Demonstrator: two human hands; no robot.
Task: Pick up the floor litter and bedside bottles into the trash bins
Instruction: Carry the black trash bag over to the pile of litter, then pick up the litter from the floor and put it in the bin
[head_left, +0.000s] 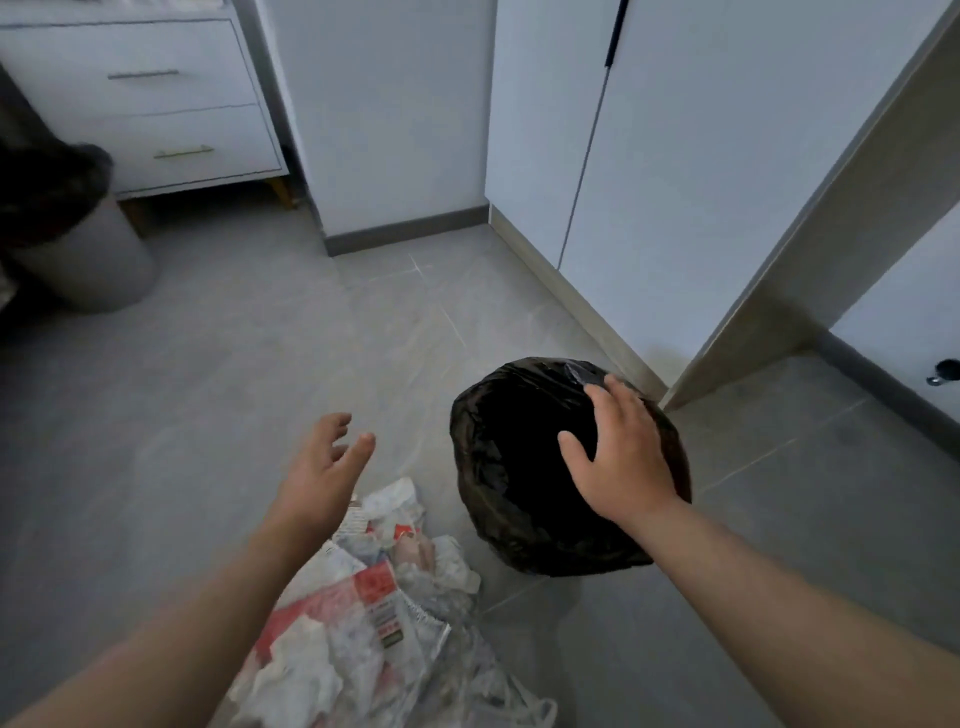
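Black-lined bin (519, 530): contents cannot be told. Litter (363, 597) is heaped on the floor (208, 389) beside it, just under the left hand (322, 467). The right hand (618, 457) is held over the bin. All fingers are splayed; nothing is held.

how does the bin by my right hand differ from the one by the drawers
The near bin is wrapped all over in black bag; the far bin shows a grey wall below its bag. The right hand is over the near bin; the far bin stands alone beside the drawers. Both have black liners.
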